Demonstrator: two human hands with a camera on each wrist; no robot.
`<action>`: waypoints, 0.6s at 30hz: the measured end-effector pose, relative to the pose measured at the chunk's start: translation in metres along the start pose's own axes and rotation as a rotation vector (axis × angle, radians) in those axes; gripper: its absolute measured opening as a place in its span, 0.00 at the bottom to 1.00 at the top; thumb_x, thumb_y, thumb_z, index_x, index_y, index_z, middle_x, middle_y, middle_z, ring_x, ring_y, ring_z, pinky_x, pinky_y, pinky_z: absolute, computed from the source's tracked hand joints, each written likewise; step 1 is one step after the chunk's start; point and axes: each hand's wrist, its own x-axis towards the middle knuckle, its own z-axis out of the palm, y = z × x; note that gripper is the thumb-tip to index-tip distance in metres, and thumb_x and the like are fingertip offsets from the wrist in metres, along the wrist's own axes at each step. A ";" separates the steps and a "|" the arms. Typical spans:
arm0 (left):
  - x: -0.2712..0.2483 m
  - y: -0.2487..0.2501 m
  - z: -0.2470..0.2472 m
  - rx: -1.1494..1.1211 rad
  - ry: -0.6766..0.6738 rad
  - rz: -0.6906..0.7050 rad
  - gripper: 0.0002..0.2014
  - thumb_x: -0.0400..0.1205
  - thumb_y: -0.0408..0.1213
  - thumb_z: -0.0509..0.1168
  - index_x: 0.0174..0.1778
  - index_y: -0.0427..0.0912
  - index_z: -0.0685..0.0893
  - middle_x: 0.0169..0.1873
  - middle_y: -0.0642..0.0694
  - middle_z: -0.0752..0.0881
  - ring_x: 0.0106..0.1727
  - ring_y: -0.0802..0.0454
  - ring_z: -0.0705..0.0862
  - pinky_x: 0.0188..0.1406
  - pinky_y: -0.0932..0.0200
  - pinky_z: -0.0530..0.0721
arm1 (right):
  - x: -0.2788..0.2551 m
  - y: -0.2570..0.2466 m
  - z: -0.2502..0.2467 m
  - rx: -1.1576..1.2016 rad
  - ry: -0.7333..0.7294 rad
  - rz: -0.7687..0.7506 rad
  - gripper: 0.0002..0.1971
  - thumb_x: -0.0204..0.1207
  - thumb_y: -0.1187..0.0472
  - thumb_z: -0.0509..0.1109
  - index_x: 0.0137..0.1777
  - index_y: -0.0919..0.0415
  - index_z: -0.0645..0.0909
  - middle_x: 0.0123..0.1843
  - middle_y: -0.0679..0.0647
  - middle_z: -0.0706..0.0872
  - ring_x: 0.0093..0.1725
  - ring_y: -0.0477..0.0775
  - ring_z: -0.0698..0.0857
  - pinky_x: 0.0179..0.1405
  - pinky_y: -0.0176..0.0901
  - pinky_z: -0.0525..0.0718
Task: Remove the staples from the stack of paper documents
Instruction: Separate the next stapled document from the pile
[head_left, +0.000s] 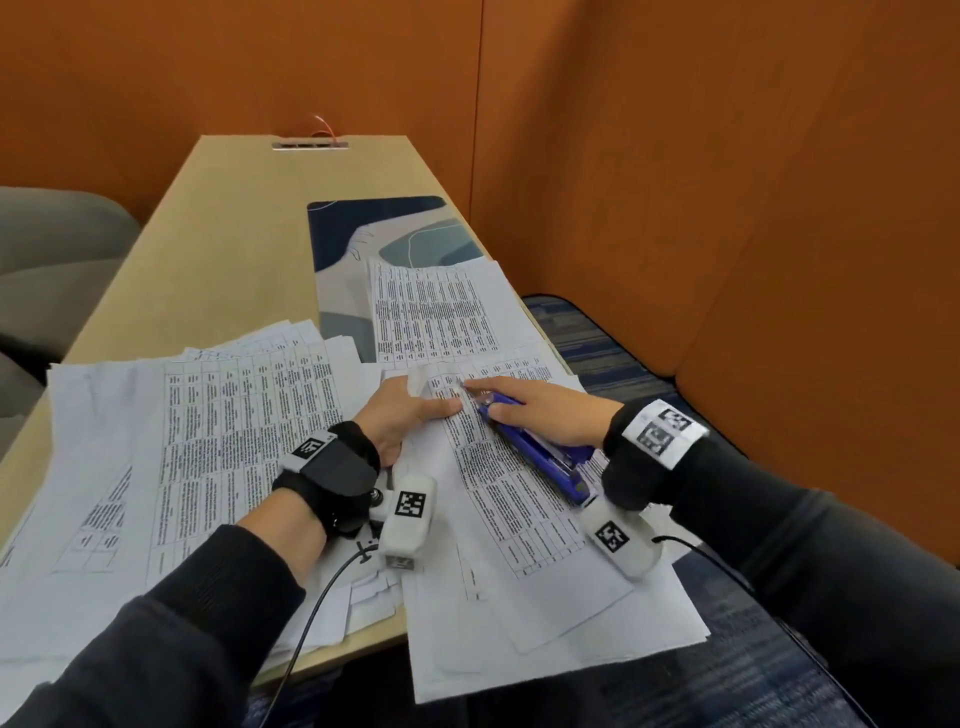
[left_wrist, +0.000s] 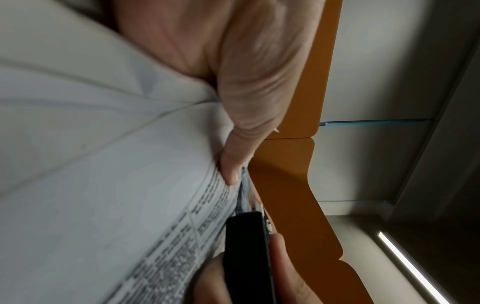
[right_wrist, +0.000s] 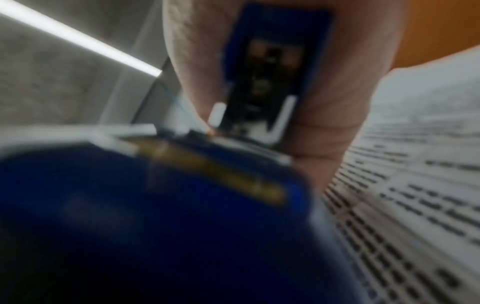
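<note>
Left hand: fingers flat, pressing document corner beside the tip.
Right hand: gripping blue stapler; keep tip low, lever gently.

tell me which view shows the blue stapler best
The head view: the whole blue stapler lies along the printed sheet, gripped by the right hand. The right wrist view shows only its blurred blue body and underside, very close. The left wrist view catches just a dark end.

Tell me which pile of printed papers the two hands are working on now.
The pile at the table's near right corner, hanging over the edge. The left hand presses on it and the right hand holds the blue stapler on it. The left pile and far sheets lie untouched.
</note>
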 end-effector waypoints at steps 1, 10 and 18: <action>0.000 0.000 0.000 -0.003 -0.007 0.002 0.21 0.74 0.20 0.71 0.64 0.32 0.82 0.56 0.32 0.88 0.57 0.35 0.87 0.60 0.37 0.83 | -0.003 0.004 -0.003 0.151 -0.053 -0.014 0.22 0.89 0.55 0.55 0.83 0.45 0.64 0.67 0.60 0.82 0.59 0.59 0.83 0.59 0.44 0.79; 0.001 0.002 0.001 -0.014 0.049 -0.017 0.14 0.79 0.30 0.68 0.60 0.30 0.85 0.52 0.34 0.89 0.46 0.44 0.91 0.37 0.59 0.88 | -0.003 -0.016 0.015 -0.606 0.027 -0.016 0.26 0.89 0.52 0.52 0.85 0.37 0.52 0.58 0.62 0.86 0.53 0.62 0.85 0.57 0.54 0.83; 0.010 -0.004 0.009 0.119 0.205 -0.042 0.10 0.74 0.20 0.68 0.51 0.20 0.84 0.44 0.27 0.86 0.45 0.39 0.86 0.53 0.43 0.87 | -0.019 -0.025 0.026 -1.055 0.098 -0.048 0.35 0.86 0.62 0.53 0.85 0.40 0.39 0.47 0.58 0.70 0.31 0.56 0.71 0.22 0.45 0.61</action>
